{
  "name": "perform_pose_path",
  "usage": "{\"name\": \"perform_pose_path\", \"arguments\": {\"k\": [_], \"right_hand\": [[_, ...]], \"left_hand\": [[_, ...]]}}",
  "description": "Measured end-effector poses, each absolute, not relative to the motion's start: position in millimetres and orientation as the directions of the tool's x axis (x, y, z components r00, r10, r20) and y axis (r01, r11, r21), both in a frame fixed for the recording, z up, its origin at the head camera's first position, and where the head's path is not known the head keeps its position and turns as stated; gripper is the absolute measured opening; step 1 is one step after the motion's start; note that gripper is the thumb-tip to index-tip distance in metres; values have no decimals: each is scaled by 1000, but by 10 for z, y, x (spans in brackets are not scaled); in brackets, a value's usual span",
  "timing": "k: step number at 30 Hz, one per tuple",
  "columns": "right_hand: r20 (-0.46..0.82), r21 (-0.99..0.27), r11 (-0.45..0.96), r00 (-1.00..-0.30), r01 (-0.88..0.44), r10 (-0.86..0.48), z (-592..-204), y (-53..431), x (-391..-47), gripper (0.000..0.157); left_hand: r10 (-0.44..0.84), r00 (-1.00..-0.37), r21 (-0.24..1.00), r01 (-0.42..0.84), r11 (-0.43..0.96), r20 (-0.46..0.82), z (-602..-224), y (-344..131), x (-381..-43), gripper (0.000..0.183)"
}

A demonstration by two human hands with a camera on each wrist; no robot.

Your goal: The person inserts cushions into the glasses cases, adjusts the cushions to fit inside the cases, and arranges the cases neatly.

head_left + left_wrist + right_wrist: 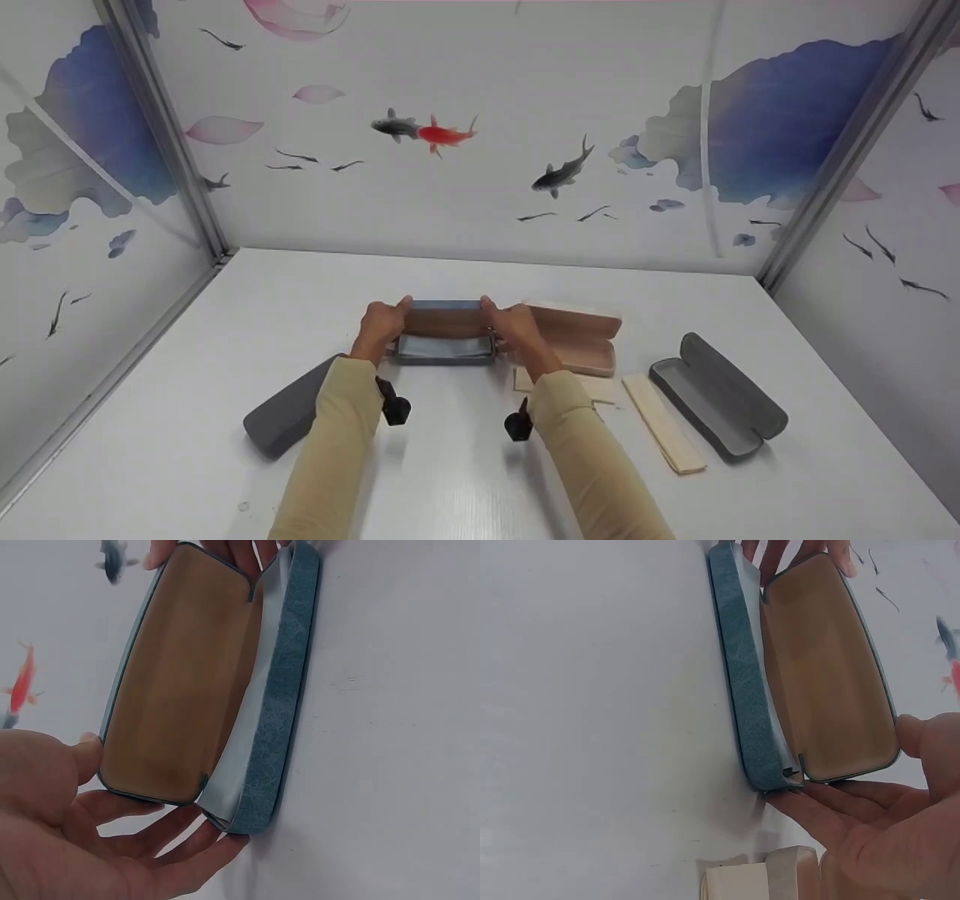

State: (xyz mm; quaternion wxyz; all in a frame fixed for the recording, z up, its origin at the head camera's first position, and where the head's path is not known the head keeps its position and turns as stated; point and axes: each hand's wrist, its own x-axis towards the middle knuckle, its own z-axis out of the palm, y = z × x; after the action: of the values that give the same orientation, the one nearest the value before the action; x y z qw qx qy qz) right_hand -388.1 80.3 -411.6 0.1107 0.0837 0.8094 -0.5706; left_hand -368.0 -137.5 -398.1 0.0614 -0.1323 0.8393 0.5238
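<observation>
A blue glasses case (446, 361) stands with its lid up in the middle of the table, its brown lining (172, 682) showing. Folded inside the base lies a light blue cloth (444, 348). My left hand (381, 324) grips the left end, thumb on the lid's edge and fingers along the end of lid and base. At the right end my right hand (517, 326) holds the case the same way, its thumb (910, 736) against the lid's rim.
Behind the right hand stands a pinkish-beige case (589, 357), open. Cream folded cloths (664, 427) lie in front of it and to its right. An open grey case (720, 397) is at far right. A closed dark grey case (289, 412) sits beside the left forearm.
</observation>
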Motion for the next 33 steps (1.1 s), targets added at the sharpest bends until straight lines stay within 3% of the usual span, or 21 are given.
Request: {"name": "perform_pose_path", "arguments": {"k": [5, 13, 18, 23, 33], "right_hand": [[-280, -901, 345, -960, 263, 2, -4111, 793, -3876, 72], [-248, -907, 346, -969, 240, 23, -4161, 789, -3860, 61], [-206, -915, 348, -978, 204, 33, -4221, 776, -3826, 58], [-162, -919, 355, -985, 170, 51, -4271, 794, -3779, 33], [-90, -930, 360, -996, 75, -26, -4347, 861, -3708, 43]], "left_hand": [[-160, -955, 869, -294, 399, -250, -4008, -1377, -3662, 64], [-203, -973, 851, -195, 488, -107, -4115, -1329, -3526, 55], [-192, -978, 842, -174, 511, -85, -4146, -1371, -3491, 52], [-161, -985, 833, -140, 535, -62, -4186, -1400, -3491, 46], [-129, -991, 890, -96, 446, -42, -4284, -1477, -3453, 39]]}}
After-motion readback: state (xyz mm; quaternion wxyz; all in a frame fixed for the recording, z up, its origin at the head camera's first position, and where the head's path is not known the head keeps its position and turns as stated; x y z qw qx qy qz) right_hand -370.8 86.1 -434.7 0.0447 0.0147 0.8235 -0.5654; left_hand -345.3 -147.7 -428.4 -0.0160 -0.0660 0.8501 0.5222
